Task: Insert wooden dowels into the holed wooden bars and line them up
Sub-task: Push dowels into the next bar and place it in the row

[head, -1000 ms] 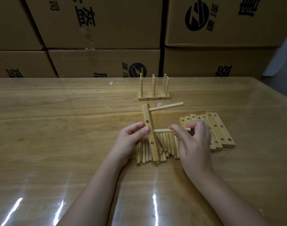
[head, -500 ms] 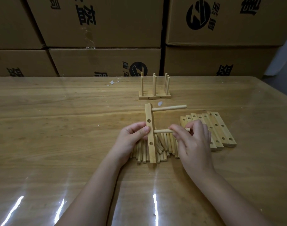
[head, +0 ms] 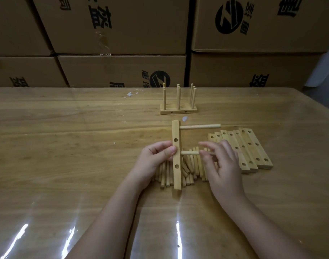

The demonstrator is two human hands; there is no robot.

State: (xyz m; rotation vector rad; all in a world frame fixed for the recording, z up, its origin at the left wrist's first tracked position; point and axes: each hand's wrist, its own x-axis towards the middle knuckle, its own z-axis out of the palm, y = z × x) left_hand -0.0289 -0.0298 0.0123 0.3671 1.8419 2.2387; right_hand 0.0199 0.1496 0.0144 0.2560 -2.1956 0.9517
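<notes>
Head view: two dowels [head: 200, 126] in one bar [head: 176, 176]

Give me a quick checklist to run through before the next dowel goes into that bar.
1. Bar held steady: ok, the left hand grips it upright.
2. Top dowel seated: ok, it sticks out sideways from the bar.
3. Second dowel fully in: cannot tell; the right hand holds it and the depth is hidden.
4. Loose dowels within reach: ok, the pile lies just behind the bar.
5. Spare bars ready: ok, a row lies to the right.
6. Finished set out of the way: ok, it stands farther back.
</notes>
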